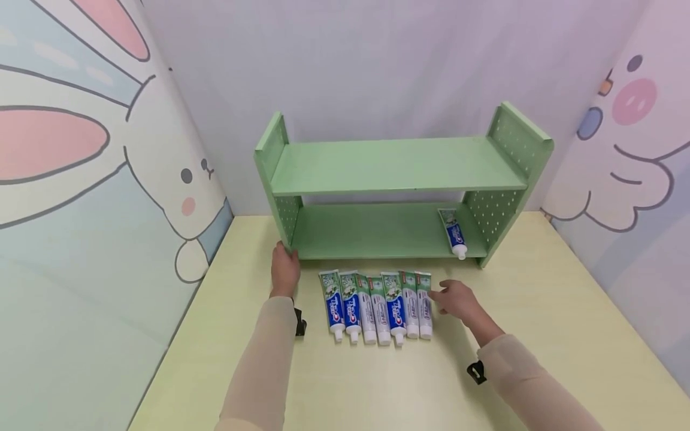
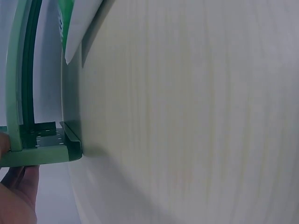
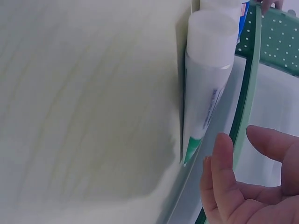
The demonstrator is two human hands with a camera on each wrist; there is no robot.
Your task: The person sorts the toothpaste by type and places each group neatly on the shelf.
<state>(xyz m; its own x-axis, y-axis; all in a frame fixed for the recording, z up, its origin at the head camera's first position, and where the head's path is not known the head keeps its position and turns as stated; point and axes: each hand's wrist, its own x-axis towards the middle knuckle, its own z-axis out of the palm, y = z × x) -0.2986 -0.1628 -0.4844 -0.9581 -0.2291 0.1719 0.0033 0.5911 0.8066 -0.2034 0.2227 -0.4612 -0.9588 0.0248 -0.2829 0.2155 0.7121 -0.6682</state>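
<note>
My left hand (image 1: 284, 270) grips the lower front corner of the green shelf's left side panel; in the left wrist view the hand (image 2: 19, 198) has thumb and fingers on either side of the panel edge (image 2: 44, 156). Several toothpaste tubes lie in a row in front of the shelf, caps toward me. My right hand (image 1: 458, 300) is at the row's right end, beside the rightmost tube (image 1: 424, 305). The right wrist view shows that hand (image 3: 252, 186) with fingers apart and nothing between them, near a white tube with a green end (image 3: 205, 88).
The two-level green shelf (image 1: 399, 164) stands at the back of the pale yellow table (image 1: 350, 389). One blue and green tube (image 1: 454, 233) lies on its lower level at the right. Walls with cartoon animals rise left and right.
</note>
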